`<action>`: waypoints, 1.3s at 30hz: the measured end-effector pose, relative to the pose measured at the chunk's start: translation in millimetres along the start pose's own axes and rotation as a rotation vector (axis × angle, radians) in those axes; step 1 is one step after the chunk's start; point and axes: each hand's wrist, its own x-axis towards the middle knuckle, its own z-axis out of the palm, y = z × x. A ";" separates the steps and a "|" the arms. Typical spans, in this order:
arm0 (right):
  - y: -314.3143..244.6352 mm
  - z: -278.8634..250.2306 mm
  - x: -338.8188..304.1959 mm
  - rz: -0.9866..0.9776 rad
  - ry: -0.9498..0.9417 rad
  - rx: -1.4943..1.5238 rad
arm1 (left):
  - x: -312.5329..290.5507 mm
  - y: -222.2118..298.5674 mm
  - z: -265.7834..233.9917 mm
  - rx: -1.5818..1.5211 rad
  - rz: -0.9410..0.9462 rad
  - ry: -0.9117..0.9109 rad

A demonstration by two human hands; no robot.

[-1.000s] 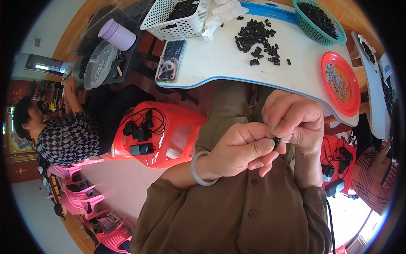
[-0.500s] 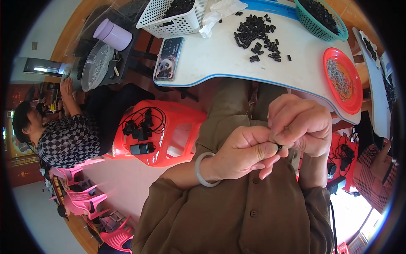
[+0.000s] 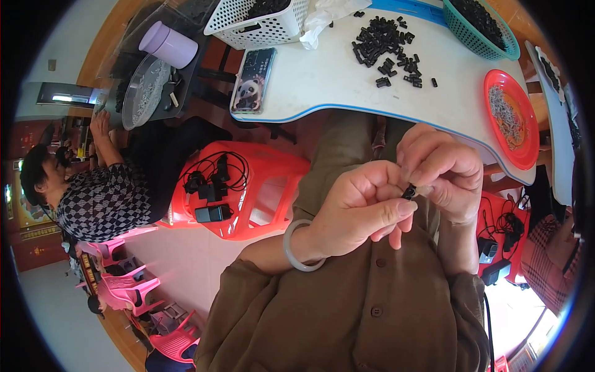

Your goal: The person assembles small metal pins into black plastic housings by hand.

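Observation:
A small black plastic piece [image 3: 409,191] is pinched between the thumb and fingers of my left hand [image 3: 362,208], in front of my chest. A pale bangle [image 3: 296,245] circles that wrist. My right hand [image 3: 443,170] is closed at the upper end of the piece, thumb and forefinger pressed together. Whatever lies between those fingertips is hidden. Beyond my hands, a heap of similar black pieces [image 3: 379,42] lies on the white table [image 3: 316,84]. To the right, a red plate [image 3: 528,149] holds many tiny silvery metal parts [image 3: 507,115].
A phone [image 3: 254,80] lies at the table's left edge beside a white basket [image 3: 260,31]. A green basket [image 3: 477,46] stands far right. Left are a red stool [image 3: 266,186] with black adapters [image 3: 212,214], a purple cup [image 3: 168,44] and a seated person [image 3: 102,198].
My hands have tilted and opened slightly around the black piece, so more of it shows. The view has shifted a little; the table things lie as before.

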 end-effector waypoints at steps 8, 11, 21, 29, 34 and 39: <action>-9.8 2.0 9.8 -0.048 -0.087 -0.216 | -2.1 -6.9 -6.6 0.056 0.105 0.008; -9.6 2.7 7.8 -0.039 -0.109 -0.199 | -4.0 -7.4 -5.8 0.107 0.139 0.001; 4.4 8.3 -6.2 0.037 0.071 -0.024 | 2.7 -14.5 -11.6 0.129 0.255 0.045; 0.8 11.0 -10.3 0.126 0.231 -0.059 | 7.5 -17.7 -10.3 0.200 0.328 0.119; -11.3 14.3 -13.7 0.473 0.268 -0.063 | 9.1 -20.1 -14.1 0.376 0.388 0.126; -4.3 16.8 -20.2 0.661 0.235 0.126 | 13.7 -25.9 -21.4 0.569 0.477 0.097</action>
